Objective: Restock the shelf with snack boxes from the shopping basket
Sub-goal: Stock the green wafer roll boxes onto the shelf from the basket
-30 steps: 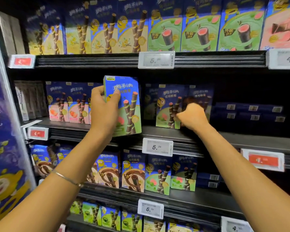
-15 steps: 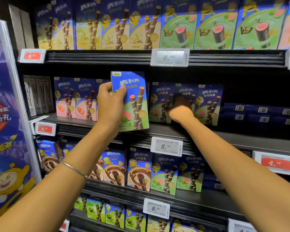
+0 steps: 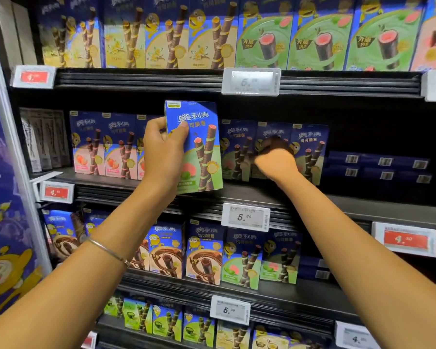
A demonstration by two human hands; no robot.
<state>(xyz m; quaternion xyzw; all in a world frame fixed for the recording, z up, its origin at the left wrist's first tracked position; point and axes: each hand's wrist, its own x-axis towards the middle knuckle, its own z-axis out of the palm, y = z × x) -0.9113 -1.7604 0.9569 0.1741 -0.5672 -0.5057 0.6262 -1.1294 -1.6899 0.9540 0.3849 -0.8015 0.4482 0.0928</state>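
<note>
My left hand (image 3: 161, 157) grips a blue and green snack box (image 3: 199, 147) by its left side. The box stands upright, its bottom at the front edge of the middle shelf (image 3: 262, 195). To its right, my right hand (image 3: 275, 159) reaches into the shelf. Its fingers are in shadow and lie against the front of one of three matching green boxes (image 3: 310, 152) standing in a row further back. The shopping basket is out of sight.
Pink-fronted boxes (image 3: 91, 147) stand left of the held box. Dark blue boxes (image 3: 378, 167) lie flat at the right of the same shelf. Shelves above and below are packed with similar boxes. Price tags (image 3: 246, 216) line the shelf edges. A printed banner (image 3: 0, 197) borders the left.
My right hand has pushed deeper into the shelf, and the green boxes behind it now stand further back. My left hand holds the box in about the same spot.
</note>
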